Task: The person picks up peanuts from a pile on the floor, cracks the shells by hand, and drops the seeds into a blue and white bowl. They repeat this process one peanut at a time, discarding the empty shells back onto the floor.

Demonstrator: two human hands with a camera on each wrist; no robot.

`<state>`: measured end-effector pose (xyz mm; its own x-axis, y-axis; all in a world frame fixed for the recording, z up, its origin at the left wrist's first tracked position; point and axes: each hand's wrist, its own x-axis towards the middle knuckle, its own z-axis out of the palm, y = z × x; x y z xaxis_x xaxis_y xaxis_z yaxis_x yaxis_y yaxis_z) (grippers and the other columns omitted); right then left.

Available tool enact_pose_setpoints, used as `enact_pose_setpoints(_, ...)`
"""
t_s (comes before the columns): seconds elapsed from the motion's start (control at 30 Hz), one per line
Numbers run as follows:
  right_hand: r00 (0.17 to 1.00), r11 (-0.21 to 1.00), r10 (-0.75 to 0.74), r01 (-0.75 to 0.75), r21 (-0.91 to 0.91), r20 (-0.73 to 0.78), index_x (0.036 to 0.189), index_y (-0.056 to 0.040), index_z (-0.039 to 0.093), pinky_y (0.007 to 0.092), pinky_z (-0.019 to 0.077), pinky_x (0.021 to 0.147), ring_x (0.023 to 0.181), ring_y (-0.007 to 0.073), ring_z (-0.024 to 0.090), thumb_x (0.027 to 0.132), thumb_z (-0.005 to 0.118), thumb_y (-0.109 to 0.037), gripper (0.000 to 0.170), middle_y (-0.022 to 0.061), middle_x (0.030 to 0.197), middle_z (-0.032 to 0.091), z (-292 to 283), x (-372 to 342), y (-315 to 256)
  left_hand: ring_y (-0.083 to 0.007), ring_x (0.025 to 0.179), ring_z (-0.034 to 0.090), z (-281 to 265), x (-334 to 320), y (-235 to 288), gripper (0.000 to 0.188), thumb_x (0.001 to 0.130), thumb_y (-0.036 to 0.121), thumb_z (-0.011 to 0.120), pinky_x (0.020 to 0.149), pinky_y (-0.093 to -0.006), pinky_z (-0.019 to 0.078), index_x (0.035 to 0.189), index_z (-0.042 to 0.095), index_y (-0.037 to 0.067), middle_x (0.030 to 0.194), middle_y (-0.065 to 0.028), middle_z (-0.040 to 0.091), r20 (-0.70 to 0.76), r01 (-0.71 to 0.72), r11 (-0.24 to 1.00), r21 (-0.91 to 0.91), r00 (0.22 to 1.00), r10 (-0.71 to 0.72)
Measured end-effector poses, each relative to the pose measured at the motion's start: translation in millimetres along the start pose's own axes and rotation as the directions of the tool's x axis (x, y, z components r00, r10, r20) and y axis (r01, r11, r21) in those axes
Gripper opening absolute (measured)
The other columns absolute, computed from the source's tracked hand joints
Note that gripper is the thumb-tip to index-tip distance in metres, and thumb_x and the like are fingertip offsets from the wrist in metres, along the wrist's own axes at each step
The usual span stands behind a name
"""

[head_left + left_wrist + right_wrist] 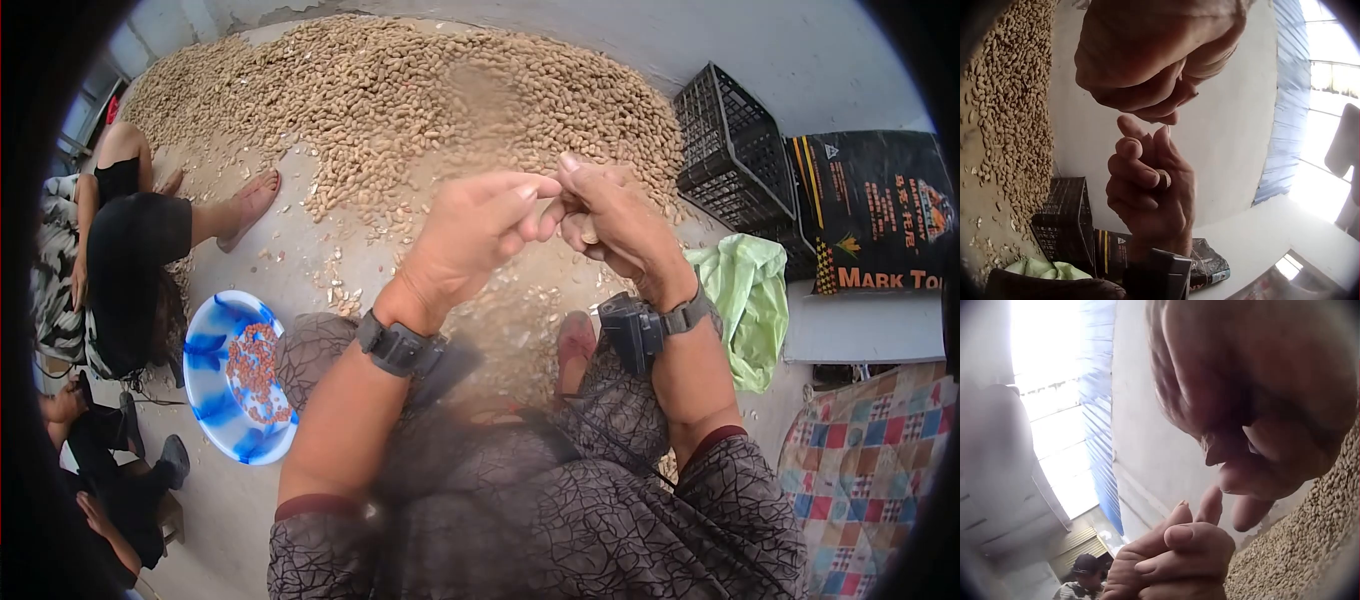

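Over the floor in the head view, my left hand (475, 230) and right hand (625, 225) meet at the fingertips. In the right hand's curled fingers sits a small pale peanut (590, 232), held against the palm; the left wrist view shows this peanut (1164, 179) below the right index finger. The left fingers are curled, with the thumb lying along the index finger, and nothing shows in their grip. Beyond both hands spreads a large heap of unshelled peanuts (380, 90). A blue and white basin (205, 395) left of my knee holds reddish shelled kernels (252, 370).
Broken shells (345, 300) litter the floor. On the right stand a black plastic crate (735, 150), a black printed sack (870, 210) and a light green bag (745, 300), with a checked cloth (870, 470) nearer. Other people sit on the left, one bare foot (250, 210) near the heap.
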<state>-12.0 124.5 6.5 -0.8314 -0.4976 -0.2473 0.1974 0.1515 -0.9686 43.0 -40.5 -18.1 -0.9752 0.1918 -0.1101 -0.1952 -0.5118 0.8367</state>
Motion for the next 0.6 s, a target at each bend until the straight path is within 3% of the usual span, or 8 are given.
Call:
enact_pose_setpoints(0.07,0.996,0.993,0.072,-0.077,0.086,0.060,0.094,0.0032,0.057,0.0182,0.0303,0.036,0.044,0.0063,0.045,0.093,0.045,-0.038,0.043,0.0101,0.067,0.062,3,0,3,-0.0032,0.054,0.042,0,-1,-2,0.021,0.090,0.011,0.052,0.046,-0.0158,0.0309,0.100,0.062,-0.003,0.068,0.0007,0.055,0.006,-0.004,1.000,0.028,1.000,0.003)
enact_pose_setpoints(0.2,0.990,0.992,0.108,-0.114,0.057,0.095,0.098,0.0043,0.055,0.0186,0.0312,0.035,0.040,0.0068,0.042,0.095,0.042,-0.042,0.048,0.0112,0.067,0.062,10,-4,-6,-0.0001,0.048,0.042,-7,3,-7,0.025,0.091,0.017,0.054,0.040,-0.0114,0.0312,0.106,0.061,-0.002,0.066,0.0022,0.053,-0.054,-0.025,0.998,0.064,0.998,0.029)
enact_pose_setpoints(0.33,0.984,0.988,0.150,-0.152,0.009,0.095,0.101,0.0052,0.053,0.0188,0.0335,0.035,0.042,0.0071,0.043,0.096,0.035,-0.042,0.051,0.0130,0.070,0.061,6,0,-2,-0.0003,0.048,0.041,-7,-1,0,0.024,0.091,0.017,0.054,0.041,-0.0128,0.0321,0.105,0.062,-0.001,0.065,0.0032,0.052,-0.048,-0.007,0.999,0.037,0.999,0.009)
enact_pose_setpoints(0.4,0.983,0.985,0.164,-0.167,0.031,0.080,0.103,0.0054,0.053,0.0184,0.0339,0.035,0.042,0.0071,0.043,0.097,0.033,-0.042,0.051,0.0130,0.071,0.061,6,0,-1,0.0003,0.050,0.043,-4,-2,1,0.024,0.089,0.016,0.055,0.042,-0.0126,0.0334,0.106,0.063,0.000,0.068,0.0015,0.054,0.024,-0.038,0.971,0.235,0.999,0.033)
enact_pose_setpoints(0.43,0.982,0.984,0.176,-0.178,0.028,0.066,0.104,0.0053,0.052,0.0197,0.0380,0.039,0.047,0.0086,0.046,0.097,0.032,-0.041,0.051,0.0138,0.075,0.060,6,0,-1,0.0003,0.050,0.043,-1,-2,2,0.024,0.089,0.016,0.055,0.042,-0.0126,0.0334,0.106,0.063,0.000,0.068,0.0015,0.054,0.024,-0.037,0.971,0.235,0.999,0.033)
enact_pose_setpoints(0.5,0.981,0.981,0.189,-0.191,0.025,0.051,0.105,0.0052,0.052,0.0210,0.0420,0.043,0.052,0.0101,0.049,0.097,0.031,-0.041,0.051,0.0146,0.079,0.059,7,1,-1,-0.0015,0.059,0.052,6,-3,1,0.027,0.086,0.011,0.057,0.049,-0.0145,0.0415,0.111,0.062,0.002,0.087,-0.0047,0.064,0.195,-0.173,0.896,0.409,0.976,0.099)
enact_pose_setpoints(0.53,0.980,0.978,0.197,-0.197,0.072,0.001,0.104,0.0045,0.052,0.0234,0.0450,0.049,0.058,0.0122,0.050,0.097,0.030,-0.041,0.051,0.0146,0.080,0.057,9,3,1,-0.0015,0.059,0.052,7,-2,-3,0.027,0.086,0.011,0.057,0.049,-0.0145,0.0415,0.111,0.062,0.002,0.087,-0.0047,0.064,0.195,-0.171,0.897,0.408,0.976,0.097)
enact_pose_setpoints(0.6,0.977,0.973,0.205,-0.198,0.118,-0.050,0.104,0.0037,0.052,0.0258,0.0480,0.056,0.063,0.0143,0.051,0.097,0.029,-0.041,0.050,0.0146,0.082,0.055,11,8,6,-0.0051,0.071,0.059,7,2,-14,0.030,0.083,0.007,0.058,0.058,-0.0177,0.0476,0.112,0.062,0.002,0.115,-0.0111,0.060,0.278,-0.379,0.776,0.505,0.922,0.269)
